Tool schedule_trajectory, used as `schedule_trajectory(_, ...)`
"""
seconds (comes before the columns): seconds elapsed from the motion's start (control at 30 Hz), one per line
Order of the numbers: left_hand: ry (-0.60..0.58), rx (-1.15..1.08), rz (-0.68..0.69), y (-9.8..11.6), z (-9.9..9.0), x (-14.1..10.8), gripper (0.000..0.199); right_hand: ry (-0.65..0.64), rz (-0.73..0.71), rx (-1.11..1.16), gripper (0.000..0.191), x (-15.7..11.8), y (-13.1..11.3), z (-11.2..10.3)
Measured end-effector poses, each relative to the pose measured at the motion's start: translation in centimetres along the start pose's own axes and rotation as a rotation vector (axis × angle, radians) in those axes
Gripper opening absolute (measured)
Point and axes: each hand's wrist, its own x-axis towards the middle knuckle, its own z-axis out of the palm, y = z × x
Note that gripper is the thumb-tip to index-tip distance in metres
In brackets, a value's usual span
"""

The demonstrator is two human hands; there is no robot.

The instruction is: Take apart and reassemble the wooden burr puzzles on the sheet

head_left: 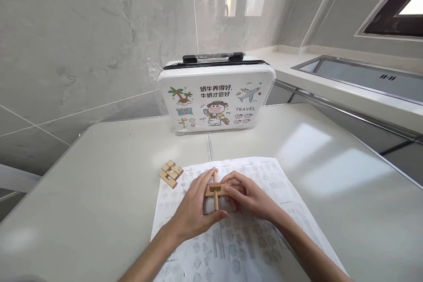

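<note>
Over a printed sheet (264, 172), my left hand (193, 207) curves around a small cross of wooden puzzle pieces. Its index fingertip is at the far end of a slim wooden rod (216, 200), and the thumb lies by the near end. A notched wooden block (215, 187) sits across the rod, on top of a longer flat wooden bar (209, 192). My right hand (246, 194) pinches the right end of that bar between thumb and fingers. Those fingers partly hide the bar's end. Beyond my left hand lie several loose wooden puzzle pieces (170, 173), grouped closely together.
A white cartoon-printed case (216, 97) in clear plastic wrap stands upright at the back of the pale table (99, 194). Grey wall tiles (99, 31) rise behind it. On the right, a counter (350, 83) holds a sink (370, 77).
</note>
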Motion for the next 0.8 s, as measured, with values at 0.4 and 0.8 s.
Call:
schedule_trajectory(0.4,0.103,-0.354,-0.106,0.8,-0.8,0.4,0.1,0.293,-0.279,-0.418,0.015,-0.3,0.1,0.8)
schedule_trajectory(0.8,0.232,-0.245,-0.065,0.4,-0.6,0.3,0.101,0.291,-0.264,-0.394,0.012,-0.2,0.4,1.1)
